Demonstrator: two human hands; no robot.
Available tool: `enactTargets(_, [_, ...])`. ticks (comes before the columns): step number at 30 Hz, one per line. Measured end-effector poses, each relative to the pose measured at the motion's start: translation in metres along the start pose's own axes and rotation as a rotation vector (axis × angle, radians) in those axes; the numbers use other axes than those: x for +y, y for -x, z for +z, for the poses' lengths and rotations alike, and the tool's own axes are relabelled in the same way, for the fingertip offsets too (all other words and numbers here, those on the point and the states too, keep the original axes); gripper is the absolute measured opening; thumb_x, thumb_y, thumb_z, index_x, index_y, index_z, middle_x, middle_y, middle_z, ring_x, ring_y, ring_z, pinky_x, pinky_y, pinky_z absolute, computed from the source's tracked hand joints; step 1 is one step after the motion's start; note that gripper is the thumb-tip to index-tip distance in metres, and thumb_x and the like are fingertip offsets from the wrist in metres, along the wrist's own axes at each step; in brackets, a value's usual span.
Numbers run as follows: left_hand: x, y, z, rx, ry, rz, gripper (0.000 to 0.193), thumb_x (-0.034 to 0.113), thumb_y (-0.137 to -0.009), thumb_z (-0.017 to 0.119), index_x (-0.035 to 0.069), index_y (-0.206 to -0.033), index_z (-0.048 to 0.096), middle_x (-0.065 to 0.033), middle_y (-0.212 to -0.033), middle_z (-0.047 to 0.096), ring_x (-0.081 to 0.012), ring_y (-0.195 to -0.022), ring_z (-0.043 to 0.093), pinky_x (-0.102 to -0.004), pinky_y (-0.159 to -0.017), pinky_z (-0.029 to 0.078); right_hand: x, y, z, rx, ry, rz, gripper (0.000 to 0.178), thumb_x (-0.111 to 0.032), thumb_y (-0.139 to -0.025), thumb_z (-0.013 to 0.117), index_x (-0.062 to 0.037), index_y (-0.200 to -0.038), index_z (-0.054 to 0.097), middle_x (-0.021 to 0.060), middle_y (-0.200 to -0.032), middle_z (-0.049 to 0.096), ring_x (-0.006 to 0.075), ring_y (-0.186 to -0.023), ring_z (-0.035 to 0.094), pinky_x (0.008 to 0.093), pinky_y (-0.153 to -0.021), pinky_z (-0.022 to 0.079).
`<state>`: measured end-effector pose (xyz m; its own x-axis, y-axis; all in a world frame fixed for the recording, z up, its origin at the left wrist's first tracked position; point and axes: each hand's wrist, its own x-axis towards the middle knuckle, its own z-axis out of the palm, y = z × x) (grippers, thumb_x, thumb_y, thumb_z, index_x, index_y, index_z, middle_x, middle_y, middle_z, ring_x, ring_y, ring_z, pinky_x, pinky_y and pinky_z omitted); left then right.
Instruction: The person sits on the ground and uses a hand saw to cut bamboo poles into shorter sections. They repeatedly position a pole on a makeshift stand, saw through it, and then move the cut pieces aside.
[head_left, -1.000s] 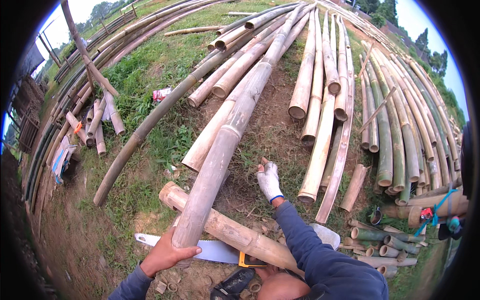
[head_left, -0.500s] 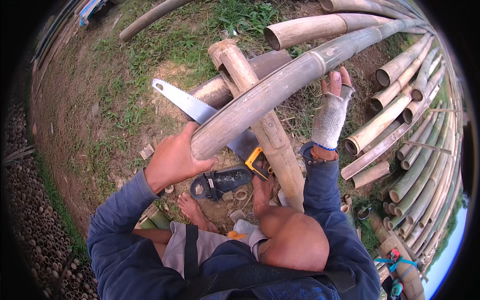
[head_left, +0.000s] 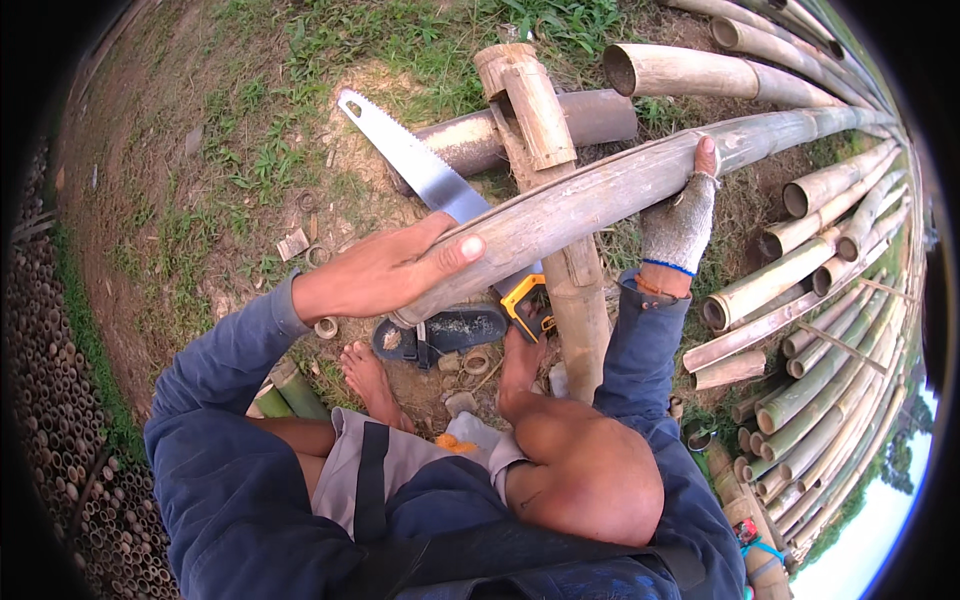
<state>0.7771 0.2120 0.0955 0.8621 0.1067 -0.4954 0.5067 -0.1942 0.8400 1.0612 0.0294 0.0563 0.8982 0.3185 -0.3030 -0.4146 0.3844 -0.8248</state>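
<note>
A long bamboo pole (head_left: 600, 197) slants from the near middle up to the far right, over a notched bamboo post (head_left: 578, 300). Its near end sits in my bare left hand (head_left: 395, 268), thumb laid along the top and the fingers wrapped behind it. My right hand (head_left: 688, 205), in a grey-white fingerless glove, clasps the pole farther up, with its thumb over the upper side and its other fingers hidden beneath. Under the pole lies a hand saw (head_left: 425, 168). Its toothed blade sticks out at the far left, and its yellow and black handle rests near my foot.
A thick bamboo length (head_left: 465, 145) lies behind the post. More bamboo poles (head_left: 830, 400) are stacked along the right. Many short cut bamboo pieces (head_left: 85, 480) cover the far left. A black sandal (head_left: 455, 330) and bamboo offcuts (head_left: 293, 244) are on the ground.
My right hand, open below the pole before, has closed round it. My left thumb has moved from the pole's end onto its top. The pole's far part sits lower in view.
</note>
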Motion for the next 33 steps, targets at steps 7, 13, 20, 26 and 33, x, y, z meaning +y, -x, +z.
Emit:
enactTargets(7, [-0.026, -0.023, -0.025, -0.245, 0.127, 0.035, 0.082, 0.067, -0.112, 0.037, -0.006, -0.122, 0.073, -0.0125, -0.099, 0.073, -0.0169, -0.092, 0.066, -0.033, -0.08, 0.055, 0.002, 0.001, 0.002, 0.006, 0.026, 0.007, 0.061, -0.052, -0.099, 0.075, -0.0049, -0.133, 0.057, 0.0152, -0.116, 0.067, 0.0299, -0.107, 0.069, 0.0474, -0.099, 0.057])
enactTargets(13, [-0.026, -0.025, -0.034, -0.286, -0.001, -0.006, 0.081, 0.064, -0.113, 0.034, -0.006, -0.118, 0.075, -0.0142, -0.1, 0.074, -0.0203, -0.095, 0.068, -0.036, -0.084, 0.056, 0.008, -0.007, -0.005, -0.026, -0.038, -0.025, 0.057, -0.052, -0.099, 0.075, -0.0065, -0.129, 0.059, 0.0126, -0.108, 0.069, 0.0263, -0.1, 0.07, 0.0439, -0.092, 0.06])
enactTargets(20, [-0.011, -0.074, -0.024, -0.474, 0.544, -0.03, 0.095, 0.065, -0.101, 0.064, -0.001, -0.163, 0.034, -0.0199, -0.139, 0.066, -0.0261, -0.121, 0.069, -0.0404, -0.106, 0.055, 0.007, -0.005, -0.006, 0.005, -0.052, 0.018, 0.067, -0.052, -0.095, 0.08, -0.0101, -0.142, 0.056, 0.009, -0.122, 0.063, 0.0248, -0.114, 0.064, 0.0449, -0.103, 0.055])
enactTargets(26, [0.017, -0.087, -0.003, -0.676, 0.667, -0.193, 0.066, 0.034, -0.094, 0.081, 0.0, -0.142, 0.049, -0.0163, -0.106, 0.07, -0.0223, -0.088, 0.075, -0.0362, -0.077, 0.062, 0.004, 0.0, -0.002, 0.009, -0.078, 0.01, 0.066, -0.055, -0.095, 0.078, -0.0081, -0.136, 0.057, 0.0117, -0.11, 0.067, 0.0274, -0.102, 0.07, 0.0443, -0.092, 0.061])
enactTargets(33, [0.024, -0.046, -0.016, -0.503, 0.498, -0.075, 0.078, 0.023, -0.089, 0.086, -0.001, -0.15, 0.044, -0.0109, -0.105, 0.066, -0.019, -0.086, 0.071, -0.0364, -0.074, 0.061, 0.012, 0.022, 0.012, -0.057, -0.18, 0.087, 0.074, -0.059, -0.094, 0.077, -0.0038, -0.138, 0.054, 0.0204, -0.114, 0.07, 0.0344, -0.105, 0.072, 0.0503, -0.096, 0.062])
